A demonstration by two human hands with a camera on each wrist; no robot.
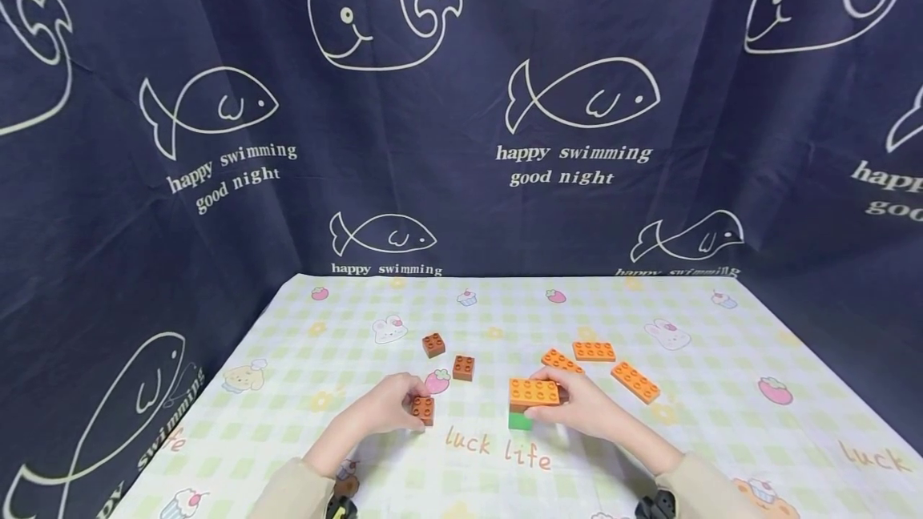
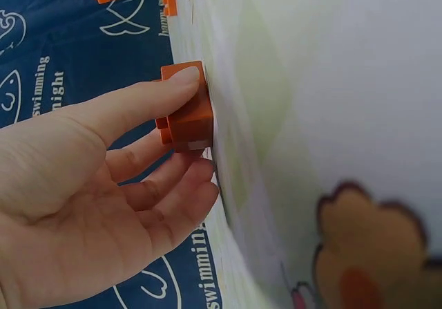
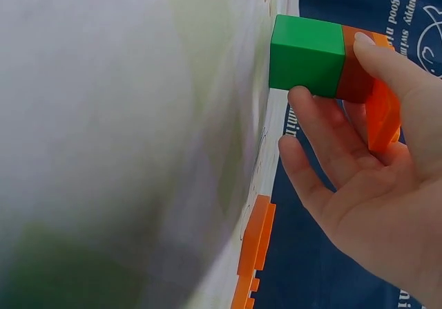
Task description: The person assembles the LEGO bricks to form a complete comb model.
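My left hand (image 1: 385, 407) pinches a small reddish-brown toy brick (image 1: 424, 408) between thumb and fingers. In the left wrist view, that brick's base is right at the tablecloth and its studs face the palm. To the right, my right hand (image 1: 586, 408) grips a stack of bricks by its side. The stack has a green brick (image 3: 307, 57) at the bottom, a brown brick (image 3: 356, 74) in the middle and a long orange brick (image 1: 534, 392) on top, overhanging towards the palm. The green brick's lower face meets the table in the right wrist view.
Two more brown bricks, one farther back (image 1: 433, 344) and one nearer (image 1: 464, 368), lie beyond the left hand. Loose orange bricks (image 1: 594, 352) lie behind and right of the right hand, one angled brick (image 1: 635, 383) among them. A dark blue curtain (image 1: 461, 126) hangs behind the table.
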